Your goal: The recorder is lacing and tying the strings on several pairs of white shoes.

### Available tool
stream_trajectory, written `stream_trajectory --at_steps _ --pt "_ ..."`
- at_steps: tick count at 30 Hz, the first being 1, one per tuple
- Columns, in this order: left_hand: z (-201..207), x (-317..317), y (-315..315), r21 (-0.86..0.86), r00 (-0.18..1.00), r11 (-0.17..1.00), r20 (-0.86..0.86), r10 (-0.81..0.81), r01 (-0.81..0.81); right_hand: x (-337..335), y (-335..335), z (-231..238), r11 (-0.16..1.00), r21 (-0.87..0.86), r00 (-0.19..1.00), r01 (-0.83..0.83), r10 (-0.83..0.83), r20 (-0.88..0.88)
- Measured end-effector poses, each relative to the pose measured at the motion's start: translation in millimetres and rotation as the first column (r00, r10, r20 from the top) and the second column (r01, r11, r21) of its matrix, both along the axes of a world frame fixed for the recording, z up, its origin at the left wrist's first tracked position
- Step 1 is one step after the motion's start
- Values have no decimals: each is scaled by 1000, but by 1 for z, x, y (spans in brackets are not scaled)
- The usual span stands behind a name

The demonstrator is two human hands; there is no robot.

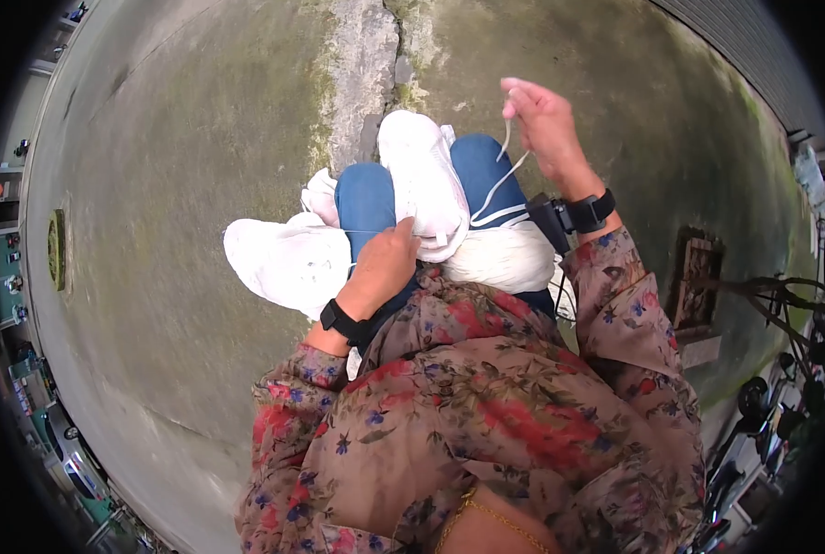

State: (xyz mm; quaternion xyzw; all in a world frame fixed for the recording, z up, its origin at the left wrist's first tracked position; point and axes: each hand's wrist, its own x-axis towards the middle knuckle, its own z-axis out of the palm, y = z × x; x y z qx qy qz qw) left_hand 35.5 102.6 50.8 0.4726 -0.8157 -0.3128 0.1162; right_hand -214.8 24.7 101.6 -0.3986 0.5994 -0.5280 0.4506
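Note:
On my lap, between my knees, lies a white shoe [421,175], its rounded toe pointing away from me. My left hand [386,263] is closed at its near left edge, fingertips pressed against it. Raised above my right knee, my right hand [543,115] pinches a thin white shoelace [495,192]. The lace droops in a loop back toward the shoe. A bundle of white laces [500,258] rests on my right thigh. Beside my left knee is another white shoe [288,263], with a bunched white piece [321,196] behind it.
Mossy concrete ground [200,166] surrounds me, crossed by a pale cracked strip [361,65] ahead. At the right stand a wooden frame-like object [698,282] and dark branching metal or wood [782,295]. Parked vehicles [75,457] line the far left rim.

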Motion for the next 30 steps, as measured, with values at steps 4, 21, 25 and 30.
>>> stream_trajectory --at_steps 4,21,25,30 --pt "40 6 -30 62 989 995 -120 88 -81 -41 -21 145 887 -461 999 5 19 47" --pt "22 -35 -31 853 603 501 -323 729 -149 72 88 -28 891 168 906 -422 421 43" --pt "16 -19 -38 751 679 596 -283 678 -282 57 67 -8 955 23 953 -294 295 -69" --pt "25 -23 -32 935 616 346 -316 722 74 69 85 -20 850 -54 820 -525 487 -301"
